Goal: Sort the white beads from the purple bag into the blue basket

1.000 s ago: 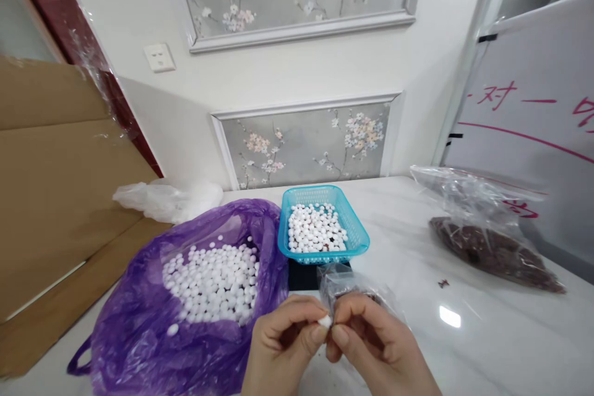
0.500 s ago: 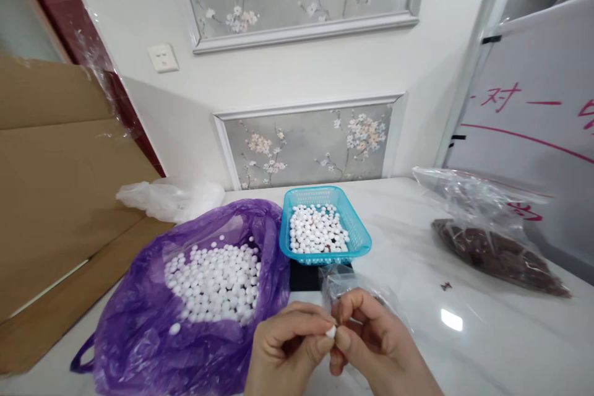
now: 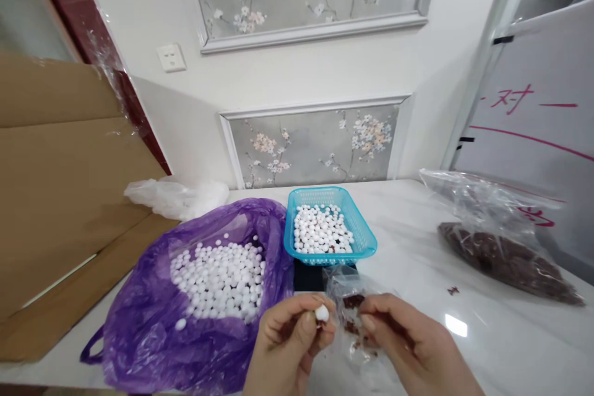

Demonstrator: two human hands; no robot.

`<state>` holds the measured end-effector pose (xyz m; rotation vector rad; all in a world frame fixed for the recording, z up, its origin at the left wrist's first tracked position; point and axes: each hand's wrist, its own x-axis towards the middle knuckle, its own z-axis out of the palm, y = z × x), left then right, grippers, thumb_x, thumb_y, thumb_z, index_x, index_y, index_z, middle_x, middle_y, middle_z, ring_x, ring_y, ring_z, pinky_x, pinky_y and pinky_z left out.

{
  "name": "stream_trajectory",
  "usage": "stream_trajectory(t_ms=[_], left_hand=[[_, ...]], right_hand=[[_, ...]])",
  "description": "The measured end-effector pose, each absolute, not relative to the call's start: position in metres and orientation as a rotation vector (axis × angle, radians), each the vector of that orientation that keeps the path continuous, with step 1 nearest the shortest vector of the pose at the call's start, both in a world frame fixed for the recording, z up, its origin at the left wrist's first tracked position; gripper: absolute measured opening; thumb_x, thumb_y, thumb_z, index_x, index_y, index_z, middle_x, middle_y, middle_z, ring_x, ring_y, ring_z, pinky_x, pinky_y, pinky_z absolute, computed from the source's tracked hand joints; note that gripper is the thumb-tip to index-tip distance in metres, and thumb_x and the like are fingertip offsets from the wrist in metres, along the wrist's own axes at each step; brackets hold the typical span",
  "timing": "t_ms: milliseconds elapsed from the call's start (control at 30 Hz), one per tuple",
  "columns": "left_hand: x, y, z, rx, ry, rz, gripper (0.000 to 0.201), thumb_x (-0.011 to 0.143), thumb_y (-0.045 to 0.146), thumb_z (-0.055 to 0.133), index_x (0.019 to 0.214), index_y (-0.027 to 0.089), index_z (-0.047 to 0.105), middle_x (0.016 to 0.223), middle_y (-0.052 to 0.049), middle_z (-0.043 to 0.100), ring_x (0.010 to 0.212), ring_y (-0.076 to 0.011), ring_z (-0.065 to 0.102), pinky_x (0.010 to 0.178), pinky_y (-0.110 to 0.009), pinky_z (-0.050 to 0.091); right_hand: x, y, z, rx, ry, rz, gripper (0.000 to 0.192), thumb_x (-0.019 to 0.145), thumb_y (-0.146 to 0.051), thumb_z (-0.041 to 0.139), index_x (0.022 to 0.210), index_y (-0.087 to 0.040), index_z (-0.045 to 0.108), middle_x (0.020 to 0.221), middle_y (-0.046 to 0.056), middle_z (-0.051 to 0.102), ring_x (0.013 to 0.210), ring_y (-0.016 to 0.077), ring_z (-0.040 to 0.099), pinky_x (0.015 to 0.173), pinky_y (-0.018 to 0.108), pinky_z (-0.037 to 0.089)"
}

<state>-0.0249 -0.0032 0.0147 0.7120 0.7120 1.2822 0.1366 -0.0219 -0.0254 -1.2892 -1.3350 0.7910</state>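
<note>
At the bottom centre of the frame, the left hand (image 3: 290, 346) pinches a white bead (image 3: 322, 314) between thumb and fingertips. Just right of it, the right hand (image 3: 413, 349) has its fingers closed on a small clear bag (image 3: 350, 297) holding dark brown bits. Above them sits a blue basket (image 3: 366, 238) of white beads; left of it lies an open purple bag (image 3: 139, 328) of more.

Basket (image 3: 366, 241) of balls behind the hands; open bag (image 3: 139, 322) left; clear bag (image 3: 505, 247) far right.
</note>
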Motion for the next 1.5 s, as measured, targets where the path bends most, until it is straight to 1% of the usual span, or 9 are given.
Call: stream_trajectory(t_ms=[200, 500, 633, 767, 833, 933, 1200, 1400, 1500], left_hand=[[-0.03, -0.002, 0.011, 0.804, 0.715, 1.349, 0.028, 0.049, 0.032, 0.093, 0.072, 0.023, 0.08, 0.081, -0.007, 0.074, 0.066, -0.0143, 0.063, 0.062, -0.023, 0.053], [-0.029, 0.046, 0.0, 1.215, 0.929, 1.366, 0.011, 0.074, 0.027, 0.076, 0.081, 0.019, 0.078, 0.081, -0.004, 0.075, 0.072, -0.0137, 0.065, 0.069, -0.021, 0.052], [-0.012, 0.083, 0.001, 1.445, 1.07, 1.379, 0.032, 0.081, 0.027, 0.066, 0.11, 0.016, 0.072, 0.107, -0.011, 0.075, 0.097, -0.0227, 0.069, 0.087, -0.031, 0.053], [-0.026, 0.099, 0.01, 1.662, 1.177, 1.319, 0.058, 0.085, 0.027, 0.06, 0.141, 0.02, 0.048, 0.144, -0.011, 0.053, 0.122, -0.0237, 0.058, 0.097, -0.032, 0.049], [-0.051, 0.099, 0.016, 1.807, 1.31, 1.244, 0.046, 0.086, 0.025, 0.059, 0.132, 0.021, 0.059, 0.142, -0.009, 0.056, 0.122, -0.0243, 0.057, 0.1, -0.034, 0.047], [-0.097, 0.095, 0.019, 1.943, 1.523, 1.081, 0.027, 0.082, 0.017, 0.058, 0.103, 0.019, 0.075, 0.109, -0.01, 0.074, 0.104, -0.0274, 0.066, 0.098, -0.042, 0.045], [-0.136, 0.091, -0.01, 2.131, 1.766, 0.78, 0.025, 0.07, 0.0, 0.058, 0.075, 0.016, 0.077, 0.084, -0.013, 0.073, 0.084, -0.0297, 0.066, 0.085, -0.044, 0.046], [-0.131, 0.093, -0.005, 2.058, 1.738, 1.019, 0.024, 0.081, 0.012, 0.056, 0.093, 0.014, 0.076, 0.098, -0.017, 0.074, 0.101, -0.0327, 0.062, 0.097, -0.049, 0.041], [-0.119, 0.08, 0.002, 1.953, 1.673, 1.166, 0.027, 0.087, 0.025, 0.054, 0.104, 0.015, 0.073, 0.104, -0.014, 0.073, 0.1, -0.0276, 0.065, 0.095, -0.042, 0.047]], right_hand=[[0.138, -0.005, -0.051, -1.724, -1.925, 0.269, 0.039, 0.081, 0.0, 0.044, 0.096, -0.023, 0.071, 0.091, 0.007, 0.073, 0.077, 0.0237, 0.071, 0.063, 0.03, 0.049], [0.116, 0.005, -0.058, -1.862, -2.126, 0.009, 0.028, 0.079, 0.003, 0.057, 0.084, -0.02, 0.073, 0.089, 0.006, 0.076, 0.085, 0.0253, 0.071, 0.063, 0.028, 0.045], [0.118, 0.003, -0.057, -1.821, -2.114, 0.023, 0.025, 0.084, -0.002, 0.054, 0.08, -0.021, 0.069, 0.09, 0.005, 0.075, 0.081, 0.0236, 0.071, 0.064, 0.028, 0.045], [0.122, 0.0, -0.062, -1.77, -2.011, 0.084, 0.027, 0.09, -0.006, 0.044, 0.08, -0.023, 0.063, 0.081, 0.004, 0.071, 0.067, 0.0201, 0.068, 0.055, 0.026, 0.045], [0.126, -0.002, -0.065, -1.761, -1.954, 0.109, 0.028, 0.091, -0.008, 0.041, 0.079, -0.024, 0.06, 0.074, 0.002, 0.069, 0.059, 0.0185, 0.066, 0.05, 0.025, 0.044], [0.13, -0.004, -0.067, -1.689, -1.924, 0.094, 0.027, 0.09, -0.01, 0.041, 0.08, -0.025, 0.061, 0.073, 0.001, 0.069, 0.059, 0.0187, 0.066, 0.05, 0.025, 0.045], [0.13, -0.009, -0.056, -1.464, -1.84, 0.167, 0.029, 0.091, -0.018, 0.041, 0.082, -0.028, 0.067, 0.079, 0.002, 0.07, 0.059, 0.0175, 0.065, 0.049, 0.025, 0.048], [0.137, -0.015, -0.047, -1.489, -1.584, 0.394, 0.021, 0.089, -0.032, 0.05, 0.081, -0.029, 0.068, 0.068, -0.003, 0.07, 0.053, 0.0155, 0.062, 0.056, 0.025, 0.05], [0.139, -0.018, -0.038, -1.498, -1.423, 0.536, 0.017, 0.083, -0.038, 0.06, 0.075, -0.029, 0.071, 0.065, -0.004, 0.071, 0.053, 0.0152, 0.064, 0.056, 0.022, 0.05]])
